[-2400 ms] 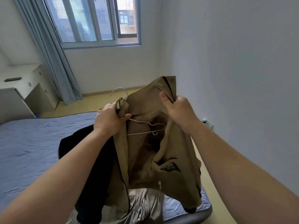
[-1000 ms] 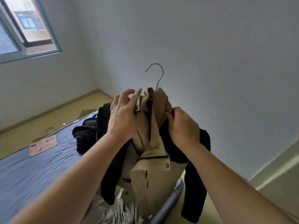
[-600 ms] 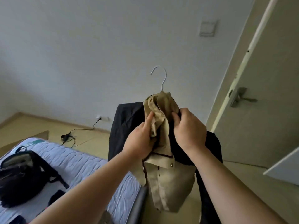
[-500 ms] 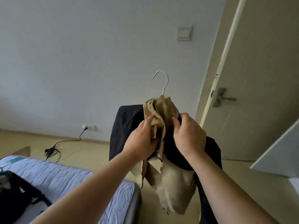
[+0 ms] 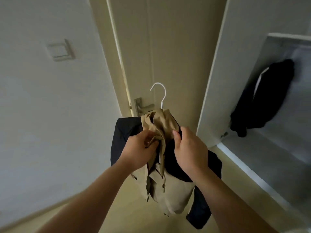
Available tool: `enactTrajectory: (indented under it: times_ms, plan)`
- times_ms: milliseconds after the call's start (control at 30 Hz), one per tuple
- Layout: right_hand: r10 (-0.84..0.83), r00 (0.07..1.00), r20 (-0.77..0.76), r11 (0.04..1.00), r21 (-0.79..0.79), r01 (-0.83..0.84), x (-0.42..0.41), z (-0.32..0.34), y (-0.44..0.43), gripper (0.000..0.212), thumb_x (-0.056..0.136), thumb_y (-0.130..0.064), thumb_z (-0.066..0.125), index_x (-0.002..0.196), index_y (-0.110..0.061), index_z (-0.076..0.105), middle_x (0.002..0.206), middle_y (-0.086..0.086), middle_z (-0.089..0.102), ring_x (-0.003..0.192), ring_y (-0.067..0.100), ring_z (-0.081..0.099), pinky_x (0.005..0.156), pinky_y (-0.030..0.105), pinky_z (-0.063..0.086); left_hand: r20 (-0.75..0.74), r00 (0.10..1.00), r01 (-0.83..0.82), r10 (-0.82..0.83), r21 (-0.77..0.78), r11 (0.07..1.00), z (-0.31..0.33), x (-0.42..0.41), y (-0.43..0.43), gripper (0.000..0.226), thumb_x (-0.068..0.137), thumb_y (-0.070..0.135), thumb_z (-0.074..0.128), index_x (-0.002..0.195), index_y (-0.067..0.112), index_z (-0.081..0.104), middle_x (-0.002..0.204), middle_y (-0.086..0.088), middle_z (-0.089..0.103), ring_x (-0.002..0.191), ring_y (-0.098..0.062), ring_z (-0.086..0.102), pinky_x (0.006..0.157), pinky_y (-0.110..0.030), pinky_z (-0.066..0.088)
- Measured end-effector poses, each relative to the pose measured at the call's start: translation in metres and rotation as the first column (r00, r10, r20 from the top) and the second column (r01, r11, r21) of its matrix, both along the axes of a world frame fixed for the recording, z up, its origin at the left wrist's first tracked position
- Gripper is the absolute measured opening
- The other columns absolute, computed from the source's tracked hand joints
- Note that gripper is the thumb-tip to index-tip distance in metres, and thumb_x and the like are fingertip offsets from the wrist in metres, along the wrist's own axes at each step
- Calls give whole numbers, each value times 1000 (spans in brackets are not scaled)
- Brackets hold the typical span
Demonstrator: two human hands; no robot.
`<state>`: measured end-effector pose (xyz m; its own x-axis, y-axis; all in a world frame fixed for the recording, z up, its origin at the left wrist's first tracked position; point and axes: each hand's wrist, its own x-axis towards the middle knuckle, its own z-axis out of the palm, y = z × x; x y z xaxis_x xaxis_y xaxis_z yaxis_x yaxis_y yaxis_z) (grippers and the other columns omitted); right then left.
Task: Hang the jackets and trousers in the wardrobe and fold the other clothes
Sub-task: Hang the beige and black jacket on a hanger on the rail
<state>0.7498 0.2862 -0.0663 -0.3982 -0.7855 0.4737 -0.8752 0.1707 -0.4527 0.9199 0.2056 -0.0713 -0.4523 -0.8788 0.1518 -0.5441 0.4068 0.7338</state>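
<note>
We look down on a yellowish floor (image 5: 131, 216) that meets the open wardrobe (image 5: 294, 56) at our right. Inside it, a dark garment (image 5: 262, 98) hangs above the pale grey bottom board (image 5: 277, 153).

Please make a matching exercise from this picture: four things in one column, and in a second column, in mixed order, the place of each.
Things
1. hanger hook
2. tan jacket
3. light switch
4. door handle

Places
A. on the wall, at the left
B. on the door
C. gripped by the left hand, beside the black garment that the right hand grips
D. sticks up above the tan collar

Pairs: 1-D, 2-C, 3-A, 4-B
</note>
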Motion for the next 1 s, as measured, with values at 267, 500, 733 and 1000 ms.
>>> enactTrajectory:
  times_ms: [267,500,733,1000]
  plan:
    - [-290,952,99,950,151,274,-141,-18,-12,48,98,-59,23,106,-23,56,80,-13,52,64,-2,45,69,18,41,-15,911,409,-412,149,900,0,-171,-67,15,93,28,68,105,36,71,93,29,69,90,11,63,72,0,43]
    - [-581,802,139,807,228,545,-253,-27,-26,32,103,-49,30,112,-27,51,91,-6,60,81,20,61,68,37,49,-46,683,725,-729,167,669,-13,-336,-119,20,94,21,69,96,40,65,92,29,61,83,23,57,75,4,39]
    - [-801,577,159,598,265,756,-352,-29,-21,58,100,-61,22,127,-20,53,109,-2,63,95,18,62,91,36,49,22,464,868,-886,189,459,-18,-501,-137,18,94,18,66,100,36,64,87,33,53,78,15,52,69,2,34]
    - [-856,399,328,481,224,848,-497,-49,-15,74,90,-70,21,130,-17,52,112,0,64,85,7,51,85,19,42,62,400,892,-915,203,404,-19,-685,-122,23,87,6,64,92,29,65,81,15,63,75,-4,61,64,-11,47]
